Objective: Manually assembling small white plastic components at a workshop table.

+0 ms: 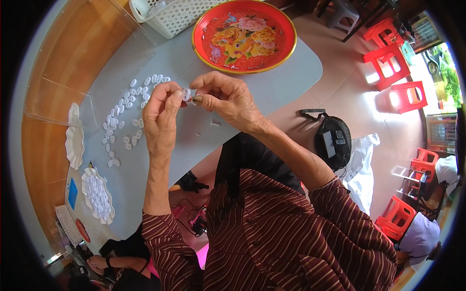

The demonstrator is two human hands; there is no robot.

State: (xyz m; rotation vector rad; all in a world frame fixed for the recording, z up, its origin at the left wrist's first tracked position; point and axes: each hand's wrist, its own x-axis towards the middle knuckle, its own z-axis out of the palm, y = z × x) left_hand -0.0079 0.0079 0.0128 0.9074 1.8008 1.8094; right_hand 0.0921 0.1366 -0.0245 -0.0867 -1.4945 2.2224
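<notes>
A small white plastic piece (pixel 186 94) with round holes is pinched between the thumb and fingers of my left hand (pixel 162 114). My right hand (pixel 227 101) meets it from the other side, thumb and forefinger closed at its edge; whether a second small part sits in that pinch is hidden. Both hands are raised over the grey table (pixel 155 167). Many similar white pieces (pixel 116 114) lie loose on the table left of my left hand. A little white cylinder (pixel 215 123) and a tinier bit (pixel 197 134) lie below my right hand.
A red flowered tray (pixel 245 60) and white perforated basket (pixel 167 24) stand at the table's far side. A scalloped white dish (pixel 98 196) full of white pieces sits left, near a clear plastic panel (pixel 60 92). Black bag (pixel 333 140) is at right; another person's hand (pixel 98 262) shows lower left.
</notes>
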